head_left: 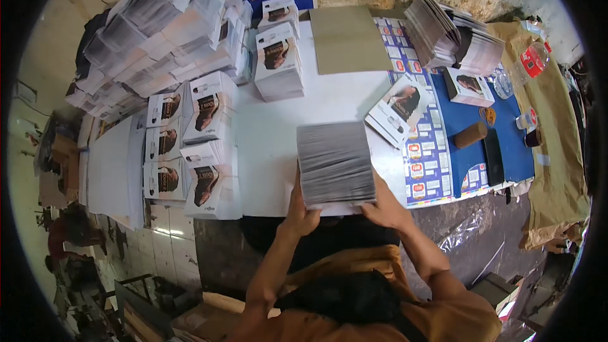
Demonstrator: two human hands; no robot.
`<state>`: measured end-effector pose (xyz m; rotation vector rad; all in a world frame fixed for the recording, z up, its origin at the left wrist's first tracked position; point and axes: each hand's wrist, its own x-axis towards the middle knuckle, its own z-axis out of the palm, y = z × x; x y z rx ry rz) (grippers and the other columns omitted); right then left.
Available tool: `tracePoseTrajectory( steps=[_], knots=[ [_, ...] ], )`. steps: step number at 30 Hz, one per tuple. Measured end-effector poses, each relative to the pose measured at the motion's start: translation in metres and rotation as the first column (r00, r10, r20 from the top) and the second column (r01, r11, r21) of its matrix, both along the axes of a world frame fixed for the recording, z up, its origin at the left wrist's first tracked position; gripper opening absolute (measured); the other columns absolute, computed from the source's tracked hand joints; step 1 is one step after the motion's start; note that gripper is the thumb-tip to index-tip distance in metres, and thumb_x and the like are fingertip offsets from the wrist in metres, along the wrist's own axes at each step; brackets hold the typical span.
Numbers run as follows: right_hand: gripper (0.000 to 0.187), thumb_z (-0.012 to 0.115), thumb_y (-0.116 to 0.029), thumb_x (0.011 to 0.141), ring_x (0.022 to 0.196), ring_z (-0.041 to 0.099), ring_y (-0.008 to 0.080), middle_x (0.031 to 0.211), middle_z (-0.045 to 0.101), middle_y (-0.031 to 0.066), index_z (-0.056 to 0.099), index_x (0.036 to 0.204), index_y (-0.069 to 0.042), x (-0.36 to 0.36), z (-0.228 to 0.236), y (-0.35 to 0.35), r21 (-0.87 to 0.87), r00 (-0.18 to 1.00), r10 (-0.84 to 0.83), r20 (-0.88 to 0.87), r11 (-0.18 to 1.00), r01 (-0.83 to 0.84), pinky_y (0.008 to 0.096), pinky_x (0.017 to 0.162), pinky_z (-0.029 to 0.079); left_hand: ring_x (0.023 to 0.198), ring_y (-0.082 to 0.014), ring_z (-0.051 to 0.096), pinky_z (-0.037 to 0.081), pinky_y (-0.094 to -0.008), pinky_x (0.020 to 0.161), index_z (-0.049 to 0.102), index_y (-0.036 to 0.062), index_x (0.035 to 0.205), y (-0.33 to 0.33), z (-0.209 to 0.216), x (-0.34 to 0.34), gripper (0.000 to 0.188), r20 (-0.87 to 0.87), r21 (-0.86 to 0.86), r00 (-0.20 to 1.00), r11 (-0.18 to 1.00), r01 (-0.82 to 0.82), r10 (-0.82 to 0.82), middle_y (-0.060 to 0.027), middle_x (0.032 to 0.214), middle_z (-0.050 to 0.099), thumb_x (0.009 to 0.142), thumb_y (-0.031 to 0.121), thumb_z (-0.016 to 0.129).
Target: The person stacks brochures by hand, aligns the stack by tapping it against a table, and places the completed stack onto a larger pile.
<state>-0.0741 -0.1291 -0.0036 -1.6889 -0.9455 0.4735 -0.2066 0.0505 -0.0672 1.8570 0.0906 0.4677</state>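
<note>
Between my two hands is a thick stack of booklets [335, 164], its grey page edges facing up, at the front edge of the white tabletop [272, 126]. My left hand [300, 214] grips the stack's near left corner, thumb at the near side. On the near right corner my right hand [385, 206] is closed in the same way. The fingers under and behind the stack are partly hidden. Just beyond its right side lie a few loose booklets [400, 109] with a dark picture on a white cover, slightly fanned.
Piled booklets [206, 171] stand at the left, with a tall heap of bundles [158, 31] behind. A brown board [350, 39] lies at the back. On the right are upright booklets [437, 31], a brown cylinder [470, 135], rubber bands [487, 115] and a plastic bottle [534, 60].
</note>
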Motion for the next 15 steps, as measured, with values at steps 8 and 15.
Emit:
tracePoseTrajectory(
  steps=[8, 15],
  knots=[
    [0.052, 0.078, -0.009, 0.078, 0.111, 0.059, 0.0258, 0.119, 0.058, 0.0132, 0.056, 0.125, -0.002, 0.021, -0.019, 0.007, 0.157, 0.99, -0.13, -0.059, 0.978, 0.137, 0.0392, 0.091, 0.054, 0.128, -0.0338, 0.047, 0.04, -0.0403, 0.103, 0.042, -0.0029, 0.136, 0.038, 0.031, 0.025, 0.074, -0.086, -0.009, 0.996, 1.0, 0.001, -0.002, -0.0225, 0.14, 0.044, 0.075, 0.015, 0.08],
    [0.064, 0.082, -0.017, 0.077, 0.107, 0.063, 0.0228, 0.118, 0.066, 0.0122, 0.054, 0.133, -0.004, 0.012, -0.02, -0.012, 0.21, 0.974, -0.206, -0.096, 0.952, 0.222, 0.0377, 0.095, 0.048, 0.095, -0.0368, 0.062, 0.049, -0.0398, 0.084, 0.054, -0.0015, 0.113, 0.018, 0.136, 0.051, 0.05, -0.103, 0.28, 0.995, 0.959, 0.047, -0.019, -0.019, 0.097, 0.062, 0.07, 0.007, 0.079]
  ],
)
